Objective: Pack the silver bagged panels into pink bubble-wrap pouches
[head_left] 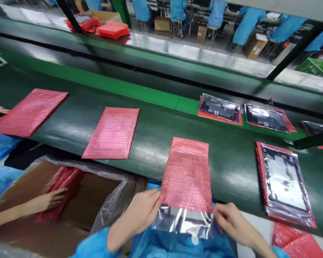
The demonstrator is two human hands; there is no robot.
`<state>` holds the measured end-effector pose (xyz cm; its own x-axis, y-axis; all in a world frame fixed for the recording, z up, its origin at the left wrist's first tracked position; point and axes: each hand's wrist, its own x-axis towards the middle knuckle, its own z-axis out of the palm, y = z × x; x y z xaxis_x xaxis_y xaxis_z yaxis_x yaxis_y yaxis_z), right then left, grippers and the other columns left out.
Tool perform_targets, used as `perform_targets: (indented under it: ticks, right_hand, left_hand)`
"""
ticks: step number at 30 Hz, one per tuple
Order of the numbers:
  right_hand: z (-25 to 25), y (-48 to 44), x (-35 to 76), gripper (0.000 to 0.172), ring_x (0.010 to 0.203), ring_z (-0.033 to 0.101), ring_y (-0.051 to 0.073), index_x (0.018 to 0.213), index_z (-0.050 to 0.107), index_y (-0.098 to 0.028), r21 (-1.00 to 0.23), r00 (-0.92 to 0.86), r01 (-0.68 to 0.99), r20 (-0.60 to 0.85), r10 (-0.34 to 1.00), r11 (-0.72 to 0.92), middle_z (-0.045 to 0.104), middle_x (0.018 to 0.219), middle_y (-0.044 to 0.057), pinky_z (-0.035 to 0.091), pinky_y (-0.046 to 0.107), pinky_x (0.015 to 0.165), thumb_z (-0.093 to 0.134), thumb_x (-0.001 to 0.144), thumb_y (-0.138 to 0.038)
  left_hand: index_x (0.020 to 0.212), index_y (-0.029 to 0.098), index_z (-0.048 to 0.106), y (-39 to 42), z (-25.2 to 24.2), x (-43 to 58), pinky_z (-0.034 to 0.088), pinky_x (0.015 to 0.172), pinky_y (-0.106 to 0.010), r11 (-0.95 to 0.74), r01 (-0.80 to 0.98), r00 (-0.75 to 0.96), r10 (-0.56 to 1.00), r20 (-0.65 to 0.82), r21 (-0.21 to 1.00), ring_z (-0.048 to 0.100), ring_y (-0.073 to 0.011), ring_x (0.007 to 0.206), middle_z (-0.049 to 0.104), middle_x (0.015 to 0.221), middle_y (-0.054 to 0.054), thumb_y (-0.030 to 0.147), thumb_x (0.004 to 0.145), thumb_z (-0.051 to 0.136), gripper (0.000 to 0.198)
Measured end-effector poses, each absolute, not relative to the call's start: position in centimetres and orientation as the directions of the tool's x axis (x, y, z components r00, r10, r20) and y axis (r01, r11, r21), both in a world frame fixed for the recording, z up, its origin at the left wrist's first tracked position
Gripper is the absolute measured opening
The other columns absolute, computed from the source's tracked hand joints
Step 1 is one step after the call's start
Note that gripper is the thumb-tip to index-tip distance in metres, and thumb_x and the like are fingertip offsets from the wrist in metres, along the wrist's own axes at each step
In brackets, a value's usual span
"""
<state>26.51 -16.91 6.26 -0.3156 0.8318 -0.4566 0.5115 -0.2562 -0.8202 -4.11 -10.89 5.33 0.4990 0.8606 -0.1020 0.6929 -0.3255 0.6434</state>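
Right in front of me a pink bubble-wrap bag lies partly on the green conveyor belt, its near end over the edge. A flat panel in a clear plastic sleeve sticks out of the bag's near opening. My left hand pinches the bag's left corner at that opening. On the opposite corner, my right hand has its fingers closed at the bag's edge. To the right, a sleeved panel rests on another pink bag on the belt.
Two more pink bags lie leftward on the belt. A co-worker's hand reaches into a plastic-lined carton at lower left. Sleeved panels sit along the far ledge. Folded pink bags lie at lower right.
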Motion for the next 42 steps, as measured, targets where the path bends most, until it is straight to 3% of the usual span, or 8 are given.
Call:
perform_targets:
  ticks: [5, 11, 24, 28, 31, 34, 37, 42]
  right_hand:
    - [13.2, -9.1, 29.6, 0.047, 0.042, 0.044, 0.011, 0.059, 0.049, -0.023, -0.901, -0.317, 0.414, -0.277, 0.907, -0.131, 0.047, 0.042, -0.004, 0.036, 0.023, 0.047, 0.05, 0.095, -0.052]
    - [18.3, -3.3, 30.4, 0.044, 0.036, 0.037, 0.009, 0.05, 0.039, -0.025, -0.935, -0.304, 0.344, -0.194, 0.933, -0.082, 0.04, 0.041, -0.004, 0.029, 0.023, 0.037, 0.057, 0.085, -0.044]
    - [17.8, -3.0, 29.4, 0.044, 0.036, 0.039, 0.01, 0.055, 0.042, -0.024, -0.95, -0.247, 0.31, -0.115, 0.962, -0.034, 0.042, 0.04, -0.005, 0.03, 0.023, 0.039, 0.055, 0.091, -0.045]
    - [17.3, -2.6, 28.7, 0.048, 0.038, 0.052, 0.016, 0.056, 0.045, -0.025, -0.97, -0.239, 0.241, -0.069, 0.968, -0.01, 0.044, 0.035, -0.004, 0.038, 0.026, 0.044, 0.056, 0.09, -0.056]
    - [17.5, -3.1, 28.1, 0.046, 0.047, 0.06, 0.02, 0.06, 0.046, -0.025, -0.979, -0.199, 0.145, 0.114, 0.973, 0.144, 0.056, 0.04, 0.001, 0.047, 0.031, 0.055, 0.052, 0.096, -0.053]
    - [17.3, -4.0, 26.8, 0.037, 0.058, 0.062, 0.021, 0.066, 0.055, -0.024, -0.88, -0.225, 0.222, 0.372, 0.9, 0.419, 0.068, 0.059, 0.005, 0.048, 0.033, 0.062, 0.046, 0.1, -0.034]
    - [15.8, -4.6, 24.1, 0.024, 0.063, 0.059, 0.021, 0.077, 0.062, -0.023, -0.627, -0.424, 0.284, 0.596, 0.682, 0.725, 0.065, 0.066, 0.006, 0.044, 0.034, 0.059, 0.045, 0.093, -0.017]
    - [11.9, -4.8, 19.0, 0.023, 0.046, 0.034, 0.016, 0.069, 0.042, -0.027, -0.293, -0.574, 0.204, 0.737, 0.357, 0.934, 0.04, 0.05, -0.003, 0.024, 0.033, 0.046, 0.047, 0.072, -0.005]
  left_hand:
    - [0.057, 0.019, 0.051, -2.1, 13.6, -3.2, 0.032, 0.051, -0.024, -0.244, 0.488, 0.648, 0.745, -0.16, 0.838, 0.045, -0.0112, 0.048, 0.053, 0.053, 0.0, 0.046, 0.099, 0.039, 0.051]
    - [0.039, 0.021, 0.046, 2.4, 17.6, -3.1, 0.028, 0.045, -0.028, -0.067, 0.411, 0.74, 0.607, -0.29, 0.909, 0.033, -0.011, 0.034, 0.034, 0.032, 0.0, 0.049, 0.096, 0.032, 0.065]
    - [0.038, 0.018, 0.051, 0.3, 20.7, -4.0, 0.026, 0.044, -0.027, 0.054, 0.319, 0.702, 0.658, -0.274, 0.946, 0.033, -0.0093, 0.032, 0.035, 0.028, 0.0, 0.053, 0.097, 0.039, 0.07]
    - [0.045, 0.016, 0.062, 0.8, 19.5, -3.3, 0.031, 0.046, -0.024, 0.089, 0.152, 0.692, 0.702, -0.17, 0.984, 0.046, -0.0116, 0.04, 0.054, 0.037, -0.005, 0.051, 0.095, 0.042, 0.064]
    - [0.072, 0.014, 0.078, 1.0, 18.1, -2.7, 0.044, 0.053, -0.024, 0.101, 0.018, 0.65, 0.755, -0.089, 0.995, 0.068, -0.0207, 0.069, 0.077, 0.075, -0.013, 0.053, 0.094, 0.046, 0.055]
    - [0.096, 0.018, 0.08, -0.1, 17.1, -1.6, 0.051, 0.058, -0.026, 0.193, -0.129, 0.656, 0.752, -0.062, 0.973, 0.072, -0.028, 0.092, 0.078, 0.106, -0.015, 0.068, 0.085, 0.058, 0.056]
    - [0.103, 0.018, 0.077, -2.0, 15.8, -0.2, 0.055, 0.062, -0.029, 0.427, -0.239, 0.737, 0.664, -0.123, 0.872, 0.071, -0.0298, 0.098, 0.076, 0.106, -0.014, 0.083, 0.077, 0.055, 0.073]
    - [0.095, 0.015, 0.072, -4.3, 10.9, 0.2, 0.056, 0.073, -0.031, 0.551, -0.458, 0.454, 0.82, -0.349, 0.698, 0.07, -0.0214, 0.08, 0.077, 0.089, -0.009, 0.052, 0.081, 0.074, 0.04]
